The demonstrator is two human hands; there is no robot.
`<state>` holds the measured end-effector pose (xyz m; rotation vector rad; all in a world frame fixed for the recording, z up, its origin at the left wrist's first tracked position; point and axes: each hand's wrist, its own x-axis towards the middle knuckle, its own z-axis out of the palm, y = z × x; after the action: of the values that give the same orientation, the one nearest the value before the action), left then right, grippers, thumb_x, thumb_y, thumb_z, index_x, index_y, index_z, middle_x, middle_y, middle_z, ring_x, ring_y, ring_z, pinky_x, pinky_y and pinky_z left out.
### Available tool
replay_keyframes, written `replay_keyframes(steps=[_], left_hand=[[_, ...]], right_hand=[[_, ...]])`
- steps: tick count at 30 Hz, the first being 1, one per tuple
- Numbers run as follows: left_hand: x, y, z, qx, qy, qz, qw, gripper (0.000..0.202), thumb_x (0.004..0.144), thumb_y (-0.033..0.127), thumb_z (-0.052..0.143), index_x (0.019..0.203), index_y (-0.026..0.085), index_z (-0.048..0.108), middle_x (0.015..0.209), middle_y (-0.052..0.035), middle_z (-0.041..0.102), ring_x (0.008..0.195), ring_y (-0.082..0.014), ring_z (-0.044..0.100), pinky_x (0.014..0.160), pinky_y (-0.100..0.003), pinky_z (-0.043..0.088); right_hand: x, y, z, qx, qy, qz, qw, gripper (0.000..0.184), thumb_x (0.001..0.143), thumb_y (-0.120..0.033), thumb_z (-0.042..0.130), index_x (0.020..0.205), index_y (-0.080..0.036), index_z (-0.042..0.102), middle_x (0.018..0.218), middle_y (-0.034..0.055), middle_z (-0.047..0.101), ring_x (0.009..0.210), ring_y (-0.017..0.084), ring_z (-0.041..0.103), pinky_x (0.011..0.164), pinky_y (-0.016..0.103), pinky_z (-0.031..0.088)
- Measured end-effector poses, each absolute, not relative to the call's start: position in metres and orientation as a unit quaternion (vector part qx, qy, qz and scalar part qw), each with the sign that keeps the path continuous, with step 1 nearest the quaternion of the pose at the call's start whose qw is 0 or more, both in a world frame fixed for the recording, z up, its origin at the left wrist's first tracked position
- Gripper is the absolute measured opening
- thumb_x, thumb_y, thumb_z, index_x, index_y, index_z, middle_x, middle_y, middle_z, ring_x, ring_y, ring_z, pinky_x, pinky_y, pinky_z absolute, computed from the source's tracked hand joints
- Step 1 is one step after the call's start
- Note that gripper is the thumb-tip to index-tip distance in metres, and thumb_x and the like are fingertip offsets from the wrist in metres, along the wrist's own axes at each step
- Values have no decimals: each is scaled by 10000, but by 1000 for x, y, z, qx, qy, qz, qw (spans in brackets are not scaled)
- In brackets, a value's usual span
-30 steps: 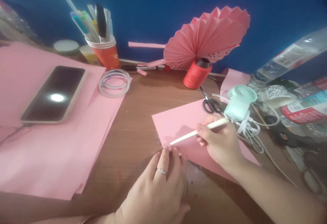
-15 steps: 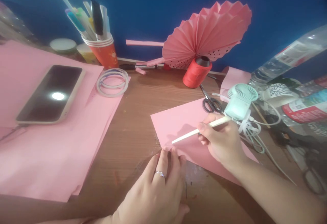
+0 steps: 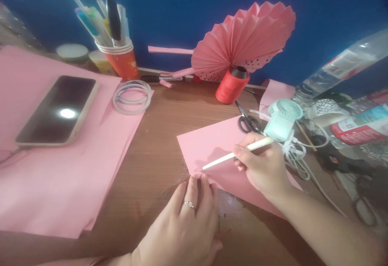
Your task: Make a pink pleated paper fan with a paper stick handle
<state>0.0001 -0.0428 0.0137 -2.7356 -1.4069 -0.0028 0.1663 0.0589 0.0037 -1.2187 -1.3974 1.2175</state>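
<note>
A sheet of pink paper [image 3: 209,144] lies slanted on the brown table. My right hand [image 3: 263,167] grips a slim white pen [image 3: 222,160] in a writing hold, its tapered tip low over the sheet near the lower left edge. Whether the tip touches the paper I cannot tell. My left hand [image 3: 188,217], with a ring on one finger, lies flat, fingertips on the sheet's near edge just below the pen tip. Black-handled scissors [image 3: 248,123] rest at the sheet's far edge.
Left, a phone [image 3: 57,110] and a ring-shaped roll [image 3: 132,97] lie on larger pink sheets [image 3: 60,193]. Behind stand a cup of pens [image 3: 123,62], a pleated pink paper fan [image 3: 245,39] and a red spool [image 3: 232,86]. Rightward are a mint mini fan [image 3: 281,120], cables and bottles [image 3: 345,66].
The whole view has shifted slightly. Both hands and the pen keep nearly the same place on the paper.
</note>
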Motion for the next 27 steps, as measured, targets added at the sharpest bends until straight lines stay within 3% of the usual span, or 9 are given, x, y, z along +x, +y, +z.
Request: replay_keyframes(steps=[11,27], left_hand=[[2,-53,14,-869,-483,0,108,570,821,524,378,1157,95,543,1115,-148,588,1000,-296,539,813,-381,443],[1,-53,14,-870,-476,1,128,555,829,515,367,1143,95,549,1101,-143,589,989,-288,539,800,-371,434]], right_hand=[[158,54,0,-441,-537,588,413,196,685,-288,688,615,-175,544,486,-25,567,406,99,524,384,217,406],[160,55,-4,-457,-515,590,423,208,705,-251,678,577,-169,536,464,-26,558,404,97,521,370,203,398]])
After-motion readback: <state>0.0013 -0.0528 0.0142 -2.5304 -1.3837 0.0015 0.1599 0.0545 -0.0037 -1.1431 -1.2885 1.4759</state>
